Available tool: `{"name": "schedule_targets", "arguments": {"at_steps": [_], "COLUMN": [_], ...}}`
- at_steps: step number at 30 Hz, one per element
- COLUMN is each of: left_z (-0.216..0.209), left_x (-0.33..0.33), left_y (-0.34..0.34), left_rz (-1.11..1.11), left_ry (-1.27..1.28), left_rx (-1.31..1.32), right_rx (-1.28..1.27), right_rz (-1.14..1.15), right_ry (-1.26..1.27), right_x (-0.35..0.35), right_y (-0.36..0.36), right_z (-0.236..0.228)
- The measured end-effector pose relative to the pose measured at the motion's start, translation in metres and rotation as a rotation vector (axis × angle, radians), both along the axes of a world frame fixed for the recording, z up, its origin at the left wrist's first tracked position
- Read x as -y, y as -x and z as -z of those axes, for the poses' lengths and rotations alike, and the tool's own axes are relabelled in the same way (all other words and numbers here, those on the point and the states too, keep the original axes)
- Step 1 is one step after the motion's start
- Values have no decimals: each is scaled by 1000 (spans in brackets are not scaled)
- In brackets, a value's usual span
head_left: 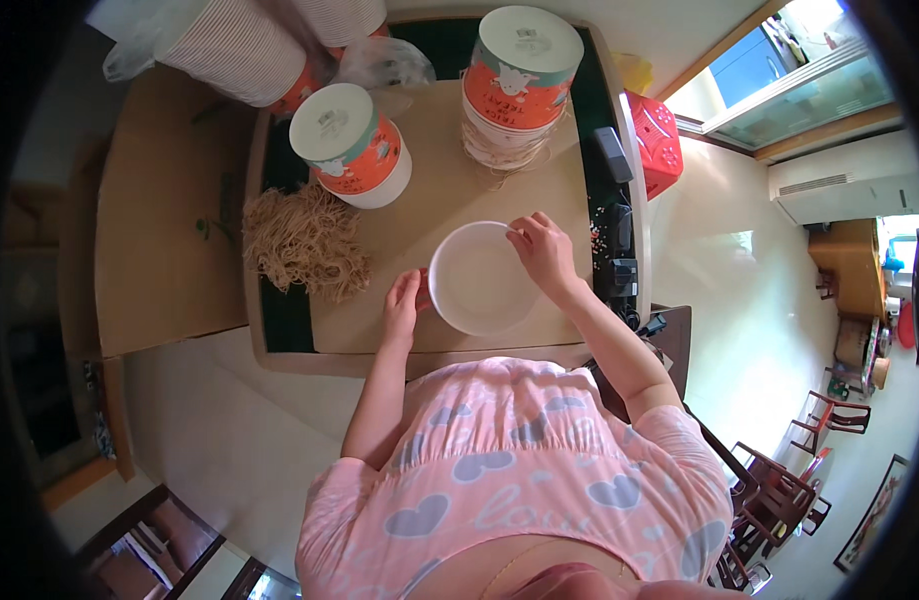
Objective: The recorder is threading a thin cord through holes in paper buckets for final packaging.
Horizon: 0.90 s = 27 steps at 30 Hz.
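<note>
A white paper bucket (474, 290) stands in front of me with its mouth facing up, and its inside looks bare. My right hand (542, 255) pinches the rim at its far right. Against the outer left side rest the curled fingers of my left hand (403, 303), partly hidden behind the wall. Left of the bucket lies a tangled heap of thin tan cords (304, 243). Beyond it, an upturned orange-and-white bucket (354, 150) sits on the cardboard sheet (429, 130). Farther right is a stack of upturned buckets (524, 80) with tan cords hanging around its lower part.
Tall nested bucket stacks (234, 55) and a clear plastic bag (386, 62) occupy the far left. A large cardboard box (169, 210) adjoins the table's left side. Black adapters (617, 232) line the right edge, with a red plastic stool (655, 143) beyond.
</note>
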<state>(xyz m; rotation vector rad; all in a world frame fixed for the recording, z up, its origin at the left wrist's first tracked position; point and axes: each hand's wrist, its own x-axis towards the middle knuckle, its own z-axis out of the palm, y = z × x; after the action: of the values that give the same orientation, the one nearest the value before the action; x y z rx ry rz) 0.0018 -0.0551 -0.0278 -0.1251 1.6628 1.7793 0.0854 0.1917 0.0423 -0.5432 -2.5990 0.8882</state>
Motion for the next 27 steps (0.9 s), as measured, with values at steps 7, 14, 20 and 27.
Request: {"name": "schedule_targets", "arguments": {"at_steps": [7, 14, 20, 27], "left_z": [13, 14, 24, 8], "left_x": [-3, -24, -29, -20], "left_y": [66, 167, 192, 175], "left_rz": [-232, -318, -253, -120], "left_ry": [-63, -266, -305, -20], "left_rx": [162, 180, 104, -63], "right_rx": [190, 158, 203, 117], "right_rz": [48, -31, -56, -53], "right_ry": [-10, 3, 99, 307], "right_x": [-8, -12, -14, -20], "right_y": [12, 17, 22, 27], "right_z": [-3, -4, -4, -3]}}
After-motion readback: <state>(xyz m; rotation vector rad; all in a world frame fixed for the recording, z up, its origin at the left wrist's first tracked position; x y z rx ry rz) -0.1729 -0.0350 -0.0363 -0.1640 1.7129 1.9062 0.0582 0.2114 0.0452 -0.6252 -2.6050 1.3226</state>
